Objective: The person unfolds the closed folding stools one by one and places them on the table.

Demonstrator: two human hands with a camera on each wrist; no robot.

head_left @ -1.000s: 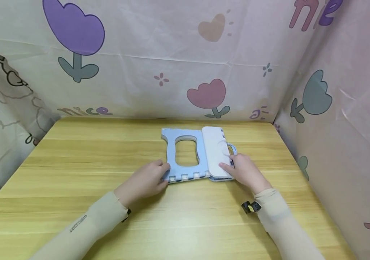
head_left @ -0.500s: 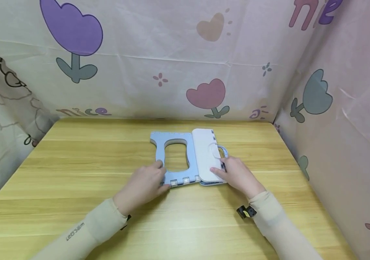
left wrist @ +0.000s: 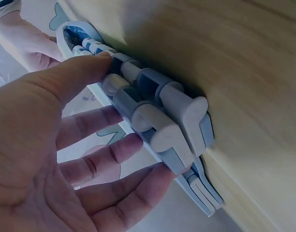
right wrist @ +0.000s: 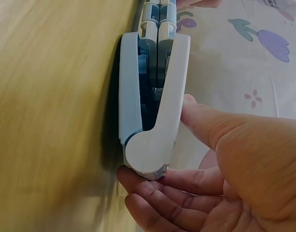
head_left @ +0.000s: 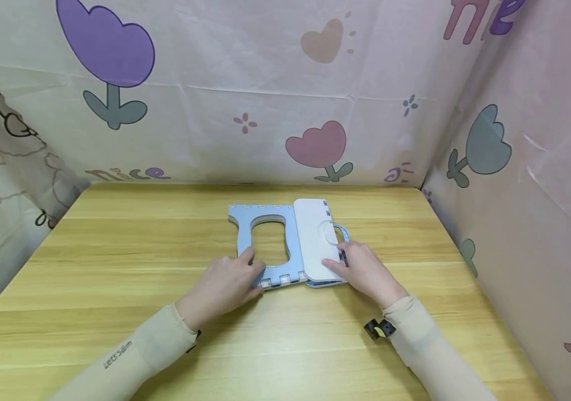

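A folding step stool lies folded flat on the table, with a pale blue leg panel (head_left: 292,234) around a large opening. Its white top panel (head_left: 311,239) is folded over on the right, and a blue carry handle (head_left: 346,231) juts from that side. My left hand (head_left: 222,292) grips the near left corner; in the left wrist view, thumb and fingers lie on either side of the hinged edge (left wrist: 160,123). At the right edge my right hand (head_left: 369,274) holds the stool. Its thumb presses the white panel (right wrist: 176,82) and its fingers are under the rounded edge.
The wooden table (head_left: 130,256) extends on all sides of the stool. A printed cloth (head_left: 205,122) with tulips hangs behind the table and along both sides. A small black device (head_left: 379,328) sits at the right wrist.
The stool has shifted left and slightly nearer, my right hand moving with it. My left hand stays about in place, its fingers now farther over the corner. Movement in the last half second is slight.
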